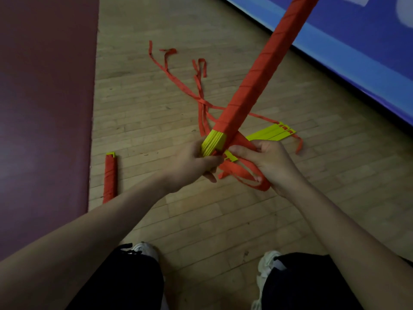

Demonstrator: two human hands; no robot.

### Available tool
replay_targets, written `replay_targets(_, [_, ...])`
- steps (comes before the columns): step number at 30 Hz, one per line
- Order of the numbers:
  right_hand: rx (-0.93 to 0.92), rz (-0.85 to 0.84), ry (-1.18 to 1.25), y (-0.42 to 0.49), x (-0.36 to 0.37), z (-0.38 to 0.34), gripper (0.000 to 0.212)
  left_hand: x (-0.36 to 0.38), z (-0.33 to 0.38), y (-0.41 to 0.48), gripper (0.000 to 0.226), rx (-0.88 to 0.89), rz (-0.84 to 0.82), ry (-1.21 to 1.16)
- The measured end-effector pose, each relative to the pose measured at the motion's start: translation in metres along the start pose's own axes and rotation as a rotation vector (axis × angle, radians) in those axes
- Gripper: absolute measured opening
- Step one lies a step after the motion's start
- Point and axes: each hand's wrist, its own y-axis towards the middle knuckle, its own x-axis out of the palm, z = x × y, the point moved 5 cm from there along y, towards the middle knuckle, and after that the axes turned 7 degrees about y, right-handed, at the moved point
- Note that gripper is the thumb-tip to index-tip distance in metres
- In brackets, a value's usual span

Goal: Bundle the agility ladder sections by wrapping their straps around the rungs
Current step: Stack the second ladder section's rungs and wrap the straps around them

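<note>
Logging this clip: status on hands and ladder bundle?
Left hand grips yellow end of wrapped rung bundle. Right hand pinches loose red strap at its base. Unwrapped rungs and tangled straps on floor underneath; finished bundle lies left.

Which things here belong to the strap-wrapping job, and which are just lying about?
Job: wrapped bundle, gripped by the left hand; strap, held by the right hand; loose straps and yellow rungs on the floor; finished bundle.
Lying about: maroon mat; blue pad.
</note>
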Motion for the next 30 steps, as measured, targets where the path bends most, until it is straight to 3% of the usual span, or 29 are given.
replay_targets(5, [-0.119,0.135,-0.184,-0.003,0.010,-0.004,0.059,0.006,-0.006,0.004,0.023,0.009,0.174,0.156])
replay_targets(11, [-0.169,0.286,-0.257,-0.008,0.020,-0.007,0.052,0.023,-0.011,0.001,0.033,0.188,0.423,0.578])
replay_targets(15, [-0.179,0.315,-0.218,-0.006,0.013,-0.002,0.041,0.027,-0.005,0.001,0.049,0.252,0.418,0.646])
replay_targets(19, [-0.179,0.252,-0.183,-0.005,0.005,-0.006,0.029,0.021,-0.007,0.009,0.057,-0.033,0.159,0.370])
replay_targets(22, [-0.163,0.138,-0.052,-0.005,0.006,-0.008,0.020,0.010,-0.001,0.006,0.064,-0.113,-0.078,0.102])
replay_targets(26, [-0.171,-0.045,0.149,-0.015,0.017,-0.021,0.016,0.006,0.011,-0.009,0.021,-0.083,-0.429,-0.271])
replay_targets(30, [-0.194,-0.129,0.197,-0.019,0.021,-0.037,0.026,0.010,0.013,-0.017,0.016,-0.128,-0.610,-0.473])
